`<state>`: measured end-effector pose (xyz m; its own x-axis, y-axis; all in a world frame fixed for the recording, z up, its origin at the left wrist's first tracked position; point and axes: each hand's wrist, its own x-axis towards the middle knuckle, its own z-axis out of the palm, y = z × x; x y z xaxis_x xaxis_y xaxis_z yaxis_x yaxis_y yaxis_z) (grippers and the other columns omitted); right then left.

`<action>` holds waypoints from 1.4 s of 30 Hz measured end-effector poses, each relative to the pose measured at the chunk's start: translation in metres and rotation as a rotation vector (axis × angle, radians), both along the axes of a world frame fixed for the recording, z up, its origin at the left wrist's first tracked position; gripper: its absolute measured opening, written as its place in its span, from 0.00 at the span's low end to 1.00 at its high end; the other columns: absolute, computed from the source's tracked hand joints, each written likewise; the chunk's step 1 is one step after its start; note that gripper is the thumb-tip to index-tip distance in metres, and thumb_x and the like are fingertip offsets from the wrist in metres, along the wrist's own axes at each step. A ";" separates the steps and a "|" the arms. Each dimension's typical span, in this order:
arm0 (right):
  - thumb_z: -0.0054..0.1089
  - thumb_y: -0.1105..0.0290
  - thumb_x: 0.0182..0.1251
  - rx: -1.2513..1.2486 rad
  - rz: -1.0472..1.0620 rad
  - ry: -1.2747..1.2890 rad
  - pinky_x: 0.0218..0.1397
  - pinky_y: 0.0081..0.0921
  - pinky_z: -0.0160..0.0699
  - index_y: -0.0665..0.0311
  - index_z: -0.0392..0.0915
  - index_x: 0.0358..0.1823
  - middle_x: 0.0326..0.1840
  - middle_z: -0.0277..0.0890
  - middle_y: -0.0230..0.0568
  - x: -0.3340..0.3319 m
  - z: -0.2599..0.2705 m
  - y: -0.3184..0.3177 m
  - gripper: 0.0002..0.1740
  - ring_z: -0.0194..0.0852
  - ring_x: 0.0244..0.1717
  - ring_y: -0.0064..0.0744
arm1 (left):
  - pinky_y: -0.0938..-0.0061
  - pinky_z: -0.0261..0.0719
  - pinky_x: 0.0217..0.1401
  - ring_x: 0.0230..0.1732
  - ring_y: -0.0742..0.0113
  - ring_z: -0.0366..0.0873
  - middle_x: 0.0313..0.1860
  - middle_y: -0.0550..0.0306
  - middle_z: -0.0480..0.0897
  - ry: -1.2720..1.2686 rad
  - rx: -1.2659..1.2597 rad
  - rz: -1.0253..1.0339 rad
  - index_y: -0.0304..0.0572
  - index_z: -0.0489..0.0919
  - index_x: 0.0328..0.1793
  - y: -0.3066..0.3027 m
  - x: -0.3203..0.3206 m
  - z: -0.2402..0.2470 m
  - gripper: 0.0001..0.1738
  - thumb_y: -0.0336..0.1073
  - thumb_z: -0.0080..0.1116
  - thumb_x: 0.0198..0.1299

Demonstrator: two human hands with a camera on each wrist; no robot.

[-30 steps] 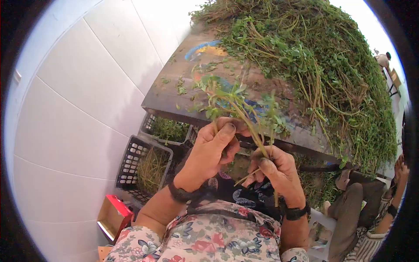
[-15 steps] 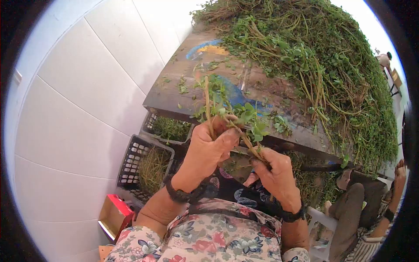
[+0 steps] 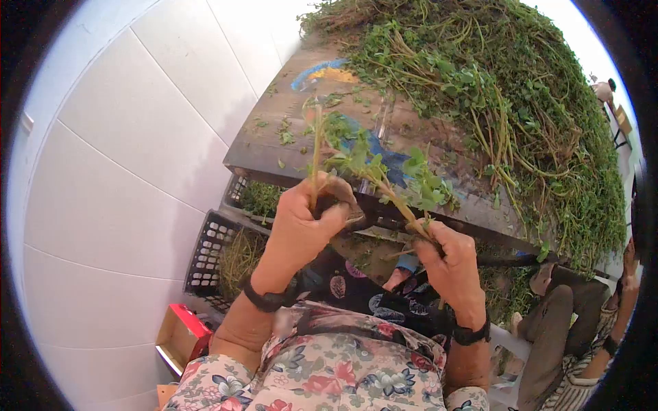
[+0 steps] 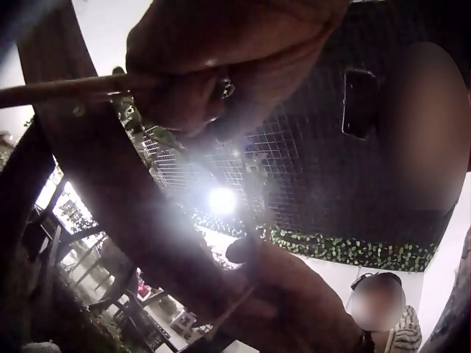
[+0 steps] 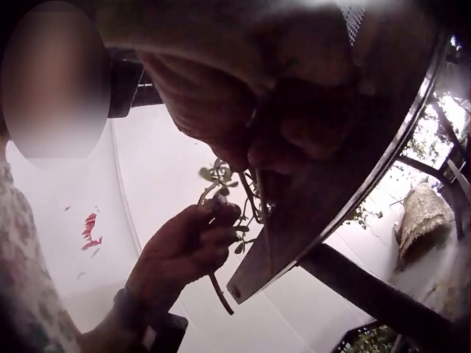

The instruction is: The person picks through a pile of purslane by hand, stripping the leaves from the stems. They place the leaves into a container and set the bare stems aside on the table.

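In the head view the left hand [image 3: 301,222] is curled round a bare upright stem [image 3: 317,147] at the table's near edge. To its right, the right hand [image 3: 449,264] grips the lower ends of a small bunch of leafy stems [image 3: 394,195], whose green tops lean left over the table. The hands are apart. In the right wrist view the left hand [image 5: 184,250] pinches a stem [image 5: 221,294] that sticks out below it, and stems hang from the right hand [image 5: 272,110]. The left wrist view shows a stem [image 4: 66,90] poking out from the left hand [image 4: 213,73].
A large heap of green plants [image 3: 521,103] covers the far and right parts of the table [image 3: 267,147]. Black crates [image 3: 209,257] holding plants and stems stand below left, beside a red box [image 3: 188,329]. Another person's leg [image 3: 548,335] shows at the lower right.
The left hand has moved left, away from the right hand, with the bare stem in it. The right hand has shifted slightly right and still holds the leafy bunch.
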<state>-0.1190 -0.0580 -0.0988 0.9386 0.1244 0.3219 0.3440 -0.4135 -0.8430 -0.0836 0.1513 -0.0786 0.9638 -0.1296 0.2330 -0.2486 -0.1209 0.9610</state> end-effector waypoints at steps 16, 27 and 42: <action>0.55 0.76 0.53 -0.110 0.094 0.072 0.31 0.31 0.73 0.66 0.74 0.42 0.27 0.74 0.51 -0.003 0.002 -0.003 0.13 0.75 0.27 0.47 | 0.72 0.76 0.38 0.38 0.53 0.78 0.42 0.48 0.78 -0.327 0.387 0.079 0.37 0.78 0.41 -0.012 -0.006 0.007 0.15 0.22 0.62 0.43; 0.55 0.75 0.56 0.032 0.176 0.060 0.30 0.32 0.73 0.65 0.73 0.46 0.30 0.74 0.54 -0.003 -0.006 0.007 0.15 0.75 0.28 0.51 | 0.80 0.69 0.24 0.20 0.72 0.71 0.24 0.63 0.76 -0.193 0.206 0.132 0.34 0.77 0.34 -0.014 -0.002 0.002 0.05 0.25 0.51 0.52; 0.50 0.74 0.59 -0.172 0.080 0.039 0.26 0.30 0.72 0.67 0.73 0.44 0.21 0.73 0.50 0.000 -0.003 0.001 0.12 0.77 0.23 0.44 | 0.87 0.52 0.14 0.14 0.83 0.55 0.21 0.68 0.68 0.354 -0.598 0.128 0.46 0.71 0.33 0.019 0.012 0.017 0.04 0.34 0.47 0.59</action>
<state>-0.1187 -0.0569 -0.1022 0.9349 0.2486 0.2531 0.3497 -0.5253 -0.7757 -0.0713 0.1699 -0.0617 0.9940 0.0422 -0.1009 0.0717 0.4458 0.8923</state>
